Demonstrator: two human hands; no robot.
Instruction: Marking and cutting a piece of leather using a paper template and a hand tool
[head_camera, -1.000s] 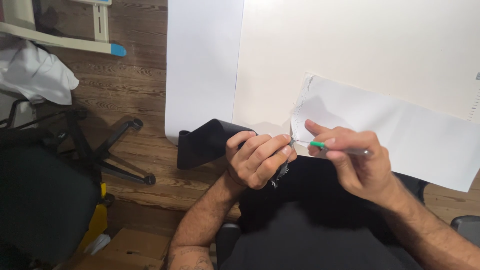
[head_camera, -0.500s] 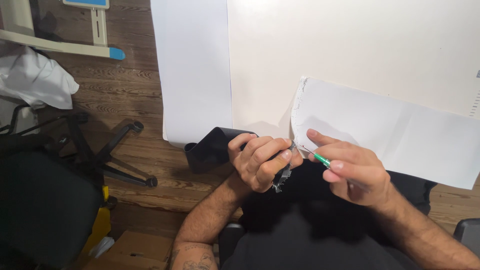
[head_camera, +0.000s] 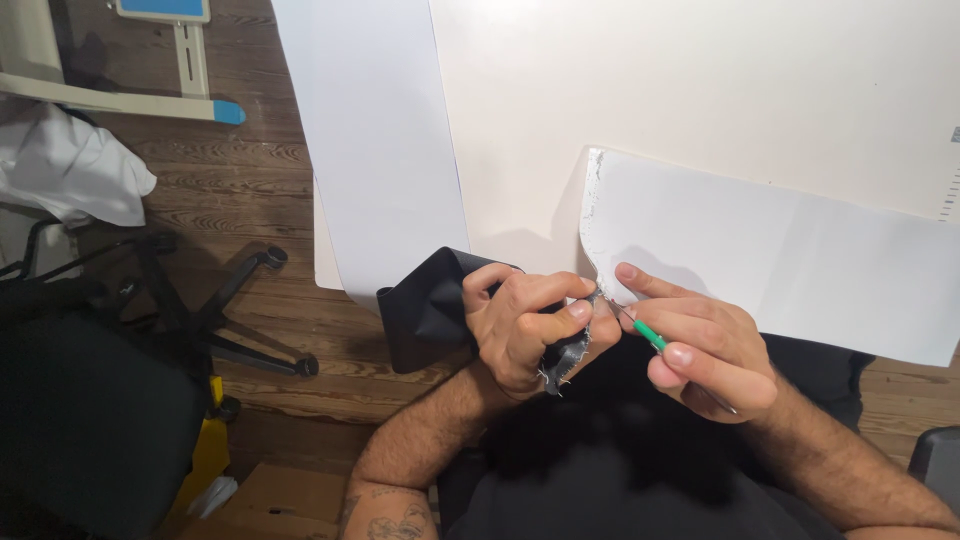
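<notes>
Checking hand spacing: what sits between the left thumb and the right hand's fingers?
Head view: only the green-handled tool's thin metal tip, meeting the black fabric's pinched edge.

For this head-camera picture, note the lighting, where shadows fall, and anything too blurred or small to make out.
Head view: even, soft light, no glare on the white table; a soft shadow lies left of the curled paper sheet; the left hand pinches black fabric with little detail; the right hand holds a green-handled tool, tip too small to identify; the picture is sharp.
</notes>
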